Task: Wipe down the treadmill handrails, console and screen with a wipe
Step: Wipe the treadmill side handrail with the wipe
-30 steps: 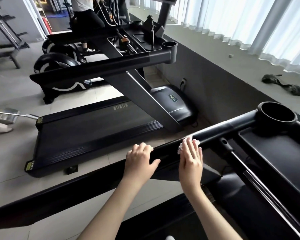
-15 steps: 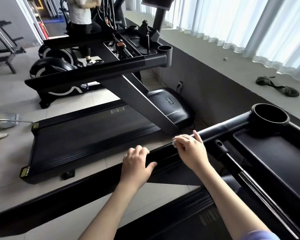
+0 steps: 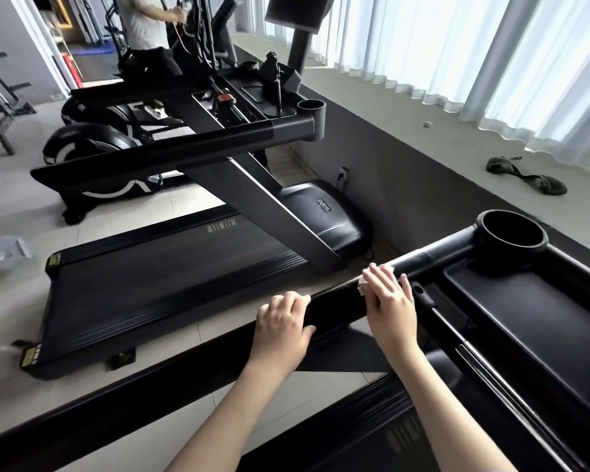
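White crumpled wipe (image 3: 362, 285) sits near the far end of the black treadmill handrail (image 3: 334, 303), under the right hand (image 3: 390, 308), whose fingers are straight and pressed together. The left hand (image 3: 281, 327) curls its fingers round the rail beside it. A round black cup holder (image 3: 511, 238) caps that end.

The wipe (image 3: 361, 288) lies mostly hidden under the right hand (image 3: 390, 303). The handrail (image 3: 150, 390) runs off the edge at eight o'clock; a screen (image 3: 295, 11) is cropped at twelve.

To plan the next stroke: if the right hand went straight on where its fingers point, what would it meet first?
The right hand points across the handrail; past it, open air, then probably the neighbouring treadmill's upright. Depth unclear.
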`<control>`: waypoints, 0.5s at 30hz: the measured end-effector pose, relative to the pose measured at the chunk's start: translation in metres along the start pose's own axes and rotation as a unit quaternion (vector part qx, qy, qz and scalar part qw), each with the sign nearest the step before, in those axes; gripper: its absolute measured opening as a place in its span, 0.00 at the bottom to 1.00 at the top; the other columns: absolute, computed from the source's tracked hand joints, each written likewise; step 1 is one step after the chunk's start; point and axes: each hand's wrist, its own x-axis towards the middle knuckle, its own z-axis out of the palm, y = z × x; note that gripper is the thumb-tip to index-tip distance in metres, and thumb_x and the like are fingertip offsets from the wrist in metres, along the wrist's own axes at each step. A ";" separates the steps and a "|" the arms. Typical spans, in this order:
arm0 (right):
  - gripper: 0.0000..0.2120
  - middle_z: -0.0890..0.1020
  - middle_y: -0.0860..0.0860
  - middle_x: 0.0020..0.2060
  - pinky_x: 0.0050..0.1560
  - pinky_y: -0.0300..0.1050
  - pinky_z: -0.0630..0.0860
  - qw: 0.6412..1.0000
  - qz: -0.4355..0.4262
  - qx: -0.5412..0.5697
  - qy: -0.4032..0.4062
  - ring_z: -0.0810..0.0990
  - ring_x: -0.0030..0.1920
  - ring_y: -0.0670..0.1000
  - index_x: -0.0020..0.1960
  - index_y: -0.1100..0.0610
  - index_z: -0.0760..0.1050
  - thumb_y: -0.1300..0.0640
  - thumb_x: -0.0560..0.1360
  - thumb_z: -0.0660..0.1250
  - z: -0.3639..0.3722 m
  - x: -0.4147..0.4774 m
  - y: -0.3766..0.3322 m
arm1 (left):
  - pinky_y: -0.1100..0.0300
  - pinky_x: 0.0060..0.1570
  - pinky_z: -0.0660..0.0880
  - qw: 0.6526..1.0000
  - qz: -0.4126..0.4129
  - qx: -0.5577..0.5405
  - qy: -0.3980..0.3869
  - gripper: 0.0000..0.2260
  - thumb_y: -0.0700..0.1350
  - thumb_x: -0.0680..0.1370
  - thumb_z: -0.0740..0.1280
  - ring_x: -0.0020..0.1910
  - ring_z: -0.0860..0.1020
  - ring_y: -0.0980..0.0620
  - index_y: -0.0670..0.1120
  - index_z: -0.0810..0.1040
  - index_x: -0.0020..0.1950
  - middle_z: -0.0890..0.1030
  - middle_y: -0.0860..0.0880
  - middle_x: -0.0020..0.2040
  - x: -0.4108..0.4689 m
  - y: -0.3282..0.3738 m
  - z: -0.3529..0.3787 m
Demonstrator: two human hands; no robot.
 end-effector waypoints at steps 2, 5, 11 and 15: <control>0.19 0.79 0.56 0.62 0.70 0.50 0.60 0.999 0.025 0.008 0.021 0.75 0.66 0.57 0.59 0.60 0.80 0.53 0.79 0.55 0.007 -0.013 -0.012 | 0.52 0.51 0.72 1.000 -0.008 -0.012 -0.004 0.23 0.50 0.70 0.75 0.54 0.77 0.47 0.47 0.77 0.63 0.77 0.51 0.55 0.000 0.001 0.000; 0.19 0.75 0.55 0.66 0.73 0.46 0.56 0.999 -0.002 0.044 0.004 0.68 0.71 0.55 0.63 0.61 0.78 0.56 0.80 0.55 0.016 -0.038 -0.030 | 0.56 0.62 0.62 1.000 -0.010 -0.005 0.004 0.22 0.52 0.78 0.65 0.64 0.68 0.50 0.50 0.67 0.71 0.70 0.53 0.64 0.001 0.001 0.004; 0.19 0.78 0.54 0.64 0.72 0.50 0.57 0.998 0.027 0.032 0.038 0.68 0.70 0.51 0.62 0.60 0.79 0.55 0.79 0.55 0.008 -0.015 0.000 | 0.58 0.62 0.61 1.000 -0.022 -0.011 0.005 0.22 0.53 0.79 0.63 0.65 0.67 0.50 0.50 0.67 0.72 0.70 0.53 0.65 0.000 0.001 0.003; 0.18 0.80 0.55 0.60 0.71 0.51 0.60 0.999 0.006 0.036 0.034 0.73 0.66 0.54 0.57 0.61 0.81 0.56 0.78 0.56 0.013 -0.014 -0.015 | 0.57 0.62 0.61 1.000 -0.026 -0.007 0.005 0.21 0.53 0.79 0.63 0.65 0.67 0.50 0.51 0.67 0.72 0.70 0.53 0.65 0.000 0.002 0.005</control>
